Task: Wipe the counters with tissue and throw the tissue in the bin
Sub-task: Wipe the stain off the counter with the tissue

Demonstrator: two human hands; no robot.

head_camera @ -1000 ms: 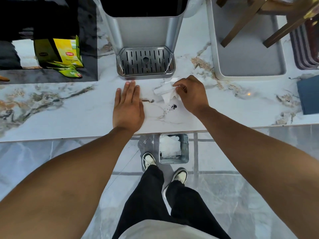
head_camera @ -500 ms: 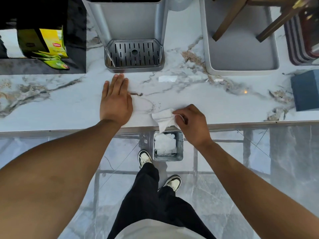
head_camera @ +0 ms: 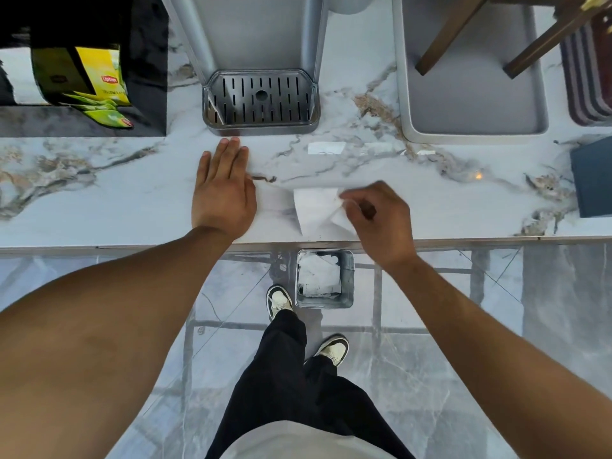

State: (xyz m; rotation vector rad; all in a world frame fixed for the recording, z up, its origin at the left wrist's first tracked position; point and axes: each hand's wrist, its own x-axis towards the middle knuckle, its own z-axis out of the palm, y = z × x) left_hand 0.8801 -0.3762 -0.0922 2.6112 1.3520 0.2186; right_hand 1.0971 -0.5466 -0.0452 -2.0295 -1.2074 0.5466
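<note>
A white tissue (head_camera: 314, 208) lies partly spread on the marble counter (head_camera: 116, 200), near its front edge. My right hand (head_camera: 377, 220) pinches the tissue's right side, fingers curled on it. Flat on the counter to the left rests my left hand (head_camera: 223, 190), fingers together, holding nothing. On the floor right below the counter edge stands a small square metal bin (head_camera: 324, 304) with crumpled white tissue inside. A small brown smear (head_camera: 263, 177) shows on the counter beside my left hand.
A grey dispenser with a slotted drip tray (head_camera: 261, 99) stands at the back centre. A yellow tea box (head_camera: 99, 79) sits back left, a grey tray (head_camera: 470, 127) back right, a dark blue pad (head_camera: 592, 180) at the far right. My shoes (head_camera: 280, 301) stand by the bin.
My right hand dragged the tissue from near the drip tray toward the counter's front edge, then slid it slightly back; the dark crumbs are gone from view. My left hand stayed flat.
</note>
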